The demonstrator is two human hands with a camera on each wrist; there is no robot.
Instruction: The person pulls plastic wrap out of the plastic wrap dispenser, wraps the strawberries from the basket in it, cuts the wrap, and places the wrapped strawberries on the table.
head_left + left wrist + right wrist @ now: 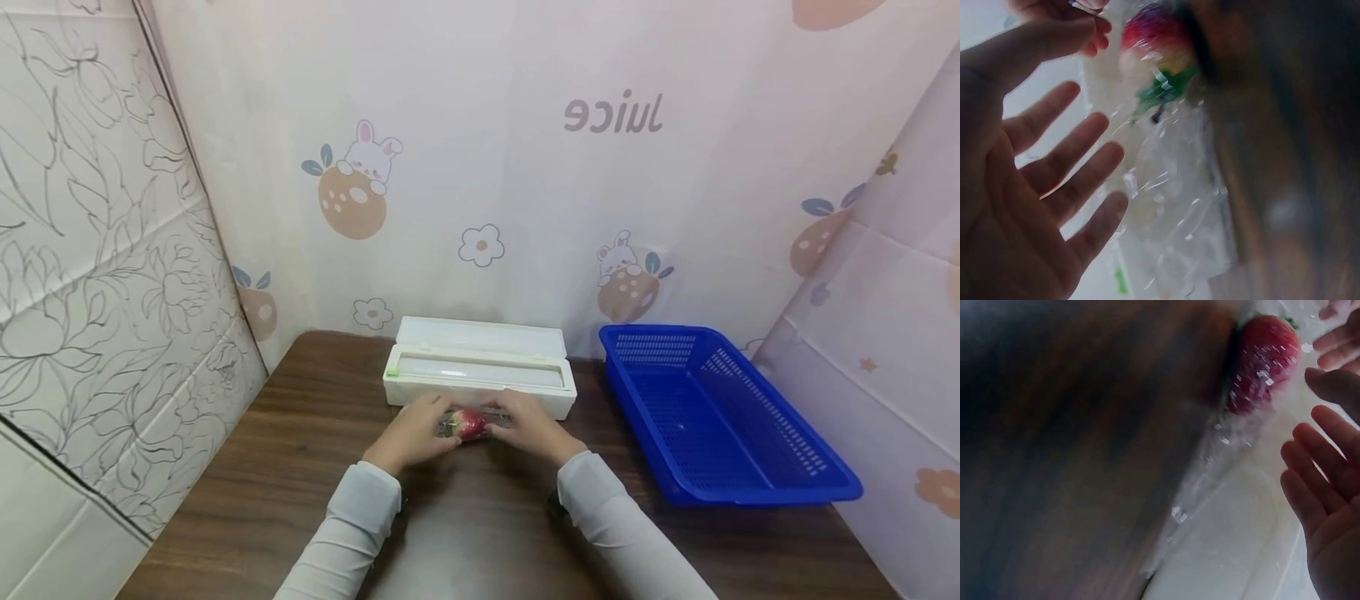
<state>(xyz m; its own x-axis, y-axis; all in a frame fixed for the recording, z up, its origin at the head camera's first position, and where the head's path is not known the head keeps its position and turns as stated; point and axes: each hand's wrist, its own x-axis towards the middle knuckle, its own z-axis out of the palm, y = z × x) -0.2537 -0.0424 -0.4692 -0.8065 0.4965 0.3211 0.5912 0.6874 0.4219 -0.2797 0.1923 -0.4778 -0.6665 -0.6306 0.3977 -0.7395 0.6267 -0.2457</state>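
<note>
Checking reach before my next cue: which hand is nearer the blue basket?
The right hand: it is left of the blue basket, at the near side of the wrapped red item. The left hand is farther off, beyond that item.

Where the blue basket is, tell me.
In the head view, the blue basket stands at right on the table, right of the film dispenser and the right hand.

The pale back wall [480,167] is printed with rabbits [369,162], orange fruits [351,207] and the mirrored word "Juice" [613,113]. The white left wall [90,308] is decorated with dark line-drawn flowers [180,287]. Below, a brown, wood-grained table [277,475] is brightened by a soft reflection near its front.
</note>
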